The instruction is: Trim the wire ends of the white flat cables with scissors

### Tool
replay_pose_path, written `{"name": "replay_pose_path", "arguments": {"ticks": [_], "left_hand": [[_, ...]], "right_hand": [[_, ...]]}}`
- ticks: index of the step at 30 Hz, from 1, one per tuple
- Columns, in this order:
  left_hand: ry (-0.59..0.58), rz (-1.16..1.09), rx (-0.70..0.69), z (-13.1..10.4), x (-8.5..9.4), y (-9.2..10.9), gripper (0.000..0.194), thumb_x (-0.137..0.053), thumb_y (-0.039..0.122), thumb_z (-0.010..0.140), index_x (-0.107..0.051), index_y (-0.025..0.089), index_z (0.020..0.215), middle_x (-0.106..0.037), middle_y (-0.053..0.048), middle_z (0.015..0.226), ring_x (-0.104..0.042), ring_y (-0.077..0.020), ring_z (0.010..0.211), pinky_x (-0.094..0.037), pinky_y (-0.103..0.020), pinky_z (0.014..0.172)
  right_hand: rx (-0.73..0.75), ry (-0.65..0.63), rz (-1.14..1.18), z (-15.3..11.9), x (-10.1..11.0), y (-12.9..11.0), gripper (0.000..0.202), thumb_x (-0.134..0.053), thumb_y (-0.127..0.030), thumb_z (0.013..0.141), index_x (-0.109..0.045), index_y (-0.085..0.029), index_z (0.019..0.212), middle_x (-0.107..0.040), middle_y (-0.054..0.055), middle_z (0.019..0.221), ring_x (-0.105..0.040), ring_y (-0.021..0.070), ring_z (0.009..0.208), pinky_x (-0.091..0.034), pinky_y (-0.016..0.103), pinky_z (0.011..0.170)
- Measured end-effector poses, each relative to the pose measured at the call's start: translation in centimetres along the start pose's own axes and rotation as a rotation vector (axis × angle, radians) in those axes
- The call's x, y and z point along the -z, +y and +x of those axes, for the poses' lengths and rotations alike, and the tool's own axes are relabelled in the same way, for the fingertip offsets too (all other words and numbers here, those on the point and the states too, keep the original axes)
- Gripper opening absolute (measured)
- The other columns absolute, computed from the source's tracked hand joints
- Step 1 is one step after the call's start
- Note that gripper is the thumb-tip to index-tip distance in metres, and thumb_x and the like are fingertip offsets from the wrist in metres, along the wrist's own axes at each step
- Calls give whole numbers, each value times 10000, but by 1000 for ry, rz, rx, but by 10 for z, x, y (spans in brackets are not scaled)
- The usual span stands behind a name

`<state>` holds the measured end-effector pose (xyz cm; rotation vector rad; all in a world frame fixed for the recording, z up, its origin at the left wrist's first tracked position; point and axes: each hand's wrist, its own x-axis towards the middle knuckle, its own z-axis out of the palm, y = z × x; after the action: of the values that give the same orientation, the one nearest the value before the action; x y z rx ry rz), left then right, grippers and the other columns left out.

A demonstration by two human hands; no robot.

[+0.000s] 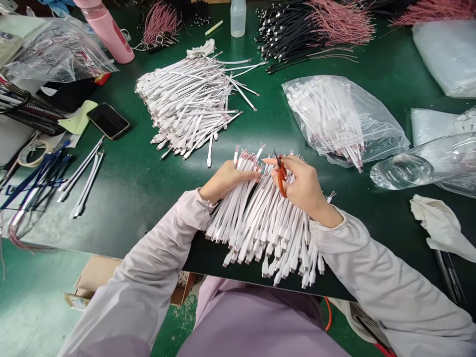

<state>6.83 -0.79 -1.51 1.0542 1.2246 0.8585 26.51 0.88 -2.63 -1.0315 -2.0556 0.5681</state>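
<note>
A thick spread of white cables (267,223) lies at the table's front edge, plug ends toward me and stripped pinkish wire ends away. My left hand (228,181) is closed around some of these cables near their wire ends, thumb across the top. In my right hand (305,186) is a small pair of scissors (281,184) with orange handles and dark blades pointing up and away. The blades are close to the wire ends, just right of my left thumb. Whether they touch a wire cannot be made out.
Beyond my hands lies a heap of white cables (193,101). A plastic bag of cables (327,111) and a clear bottle (405,168) are to the right. Black cables (286,32) lie at the back. On the left are a phone (108,120) and a pink bottle (107,32).
</note>
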Motion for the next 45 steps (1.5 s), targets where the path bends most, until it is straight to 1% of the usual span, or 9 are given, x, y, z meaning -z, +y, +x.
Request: {"name": "replay_pose_path", "arguments": {"ticks": [3,9,13,16,21,26,33,40,45], "left_hand": [[4,-3,-17,0,-1,0,176,-799,267,680,-682,146,730,-647,-29,690,-594,-164,693,-457,-300,686],[15,-1,39,-3,-1,4,200,-815,279,668,-667,152,710,-641,-30,684,-588,-166,673,-447,-296,652],[34,-10,45,-3,-3,4,239,-801,320,692,-689,144,807,-662,-31,758,-592,-159,693,-451,-294,675],[35,14,26,-2,-4,1,270,-795,334,699,-690,139,854,-659,-26,786,-586,-150,713,-453,-290,700],[22,12,-13,-1,-4,-1,260,-801,335,689,-645,139,761,-605,-2,716,-538,-119,661,-434,-271,674],[41,7,27,-3,-5,3,281,-807,328,677,-589,152,693,-560,10,664,-516,-111,626,-410,-261,627],[42,1,-1,-3,-7,1,258,-803,308,668,-605,153,722,-569,14,676,-519,-117,639,-423,-269,656],[44,-15,10,-5,-8,5,244,-793,297,671,-624,142,753,-584,10,700,-520,-115,652,-413,-266,662],[32,-27,8,-5,-8,4,242,-795,289,670,-617,144,751,-583,13,708,-518,-112,658,-408,-260,655]], "right_hand": [[25,-12,-39,0,0,0,146,-541,-158,843,-673,-197,794,-609,52,784,-561,195,694,-459,333,664],[20,18,-47,0,0,1,134,-549,-172,853,-650,-213,776,-629,61,797,-585,213,729,-478,347,689],[23,38,-49,0,0,0,130,-549,-176,861,-669,-215,826,-635,62,800,-617,230,783,-485,350,715],[27,18,-66,1,1,0,132,-540,-200,878,-670,-218,864,-622,59,791,-595,227,758,-479,347,701],[49,2,-77,2,1,0,127,-539,-218,886,-652,-211,829,-582,53,744,-557,218,707,-464,348,678],[17,36,-31,1,1,-2,142,-541,-192,869,-680,-215,890,-612,56,787,-607,235,774,-481,353,699],[35,-7,-60,2,2,-2,121,-545,-201,871,-662,-218,848,-601,56,777,-562,225,729,-466,352,676],[37,6,-68,2,3,-1,116,-557,-174,849,-643,-223,789,-604,64,784,-580,240,773,-466,357,687],[52,8,-78,3,3,-2,116,-563,-158,840,-642,-228,791,-596,56,779,-580,241,782,-466,358,695]]}}
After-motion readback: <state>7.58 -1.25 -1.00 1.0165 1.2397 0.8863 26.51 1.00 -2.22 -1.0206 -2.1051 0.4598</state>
